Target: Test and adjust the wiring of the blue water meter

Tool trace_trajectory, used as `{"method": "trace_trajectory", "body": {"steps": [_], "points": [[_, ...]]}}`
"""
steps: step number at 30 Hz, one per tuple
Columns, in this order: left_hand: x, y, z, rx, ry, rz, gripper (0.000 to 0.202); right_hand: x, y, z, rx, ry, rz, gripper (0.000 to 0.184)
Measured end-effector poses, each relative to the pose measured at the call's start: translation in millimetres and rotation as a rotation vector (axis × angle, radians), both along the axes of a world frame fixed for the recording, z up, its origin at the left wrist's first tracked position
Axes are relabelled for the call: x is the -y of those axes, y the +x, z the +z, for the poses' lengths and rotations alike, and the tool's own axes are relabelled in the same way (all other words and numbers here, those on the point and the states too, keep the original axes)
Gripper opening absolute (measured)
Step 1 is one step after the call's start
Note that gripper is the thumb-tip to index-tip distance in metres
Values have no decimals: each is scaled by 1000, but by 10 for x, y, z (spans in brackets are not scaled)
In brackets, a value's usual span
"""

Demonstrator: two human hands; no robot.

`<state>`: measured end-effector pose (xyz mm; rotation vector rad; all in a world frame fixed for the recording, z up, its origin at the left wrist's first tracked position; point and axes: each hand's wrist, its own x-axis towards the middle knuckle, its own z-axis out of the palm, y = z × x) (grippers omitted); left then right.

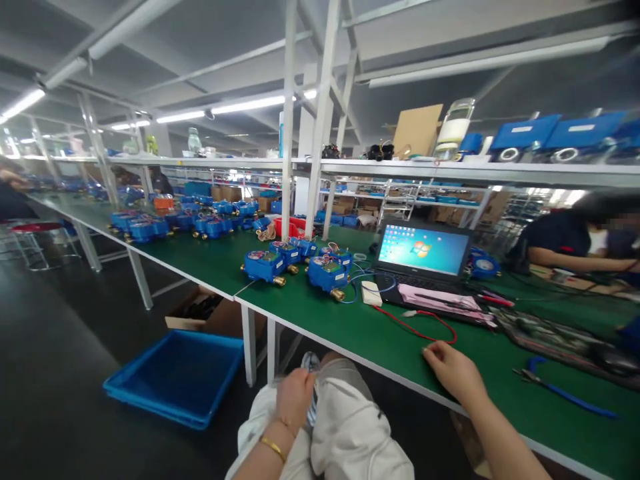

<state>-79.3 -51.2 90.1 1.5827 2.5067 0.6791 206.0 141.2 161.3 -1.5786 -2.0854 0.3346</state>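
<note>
I sat in an assembly workshop, identified by a long green workbench (pixel 390 350), clusters of blue devices (pixel 263 265), 1 laptop (pixel 420 250), pliers (pixel 533 377), and ceiling tube lights (pixel 250 105).

Long white tube lights (pixel 250 105) are glowing beneath a grey ceiling (pixel 225 27). White metal posts (pixel 321 120) are rising past a long white shelf (pixel 475 173) above the green-topped worktop (pixel 295 317). A round, red-topped metal stool (pixel 37 227) is standing on the smooth dark floor (pixel 60 360).

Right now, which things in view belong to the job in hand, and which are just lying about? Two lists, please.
Probably the job: blue wired units; laptop; white block; red cable near the right hand.

Probably lying about: blue-handled pliers; blue tray on the floor; clear jar on the shelf.
</note>
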Motion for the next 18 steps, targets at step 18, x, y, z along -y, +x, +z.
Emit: {"method": "trace_trajectory", "body": {"steps": [18], "points": [[-187, -870, 1658, -392, 513, -170, 34, 43, -52, 143, 75, -33, -68, 23]]}}
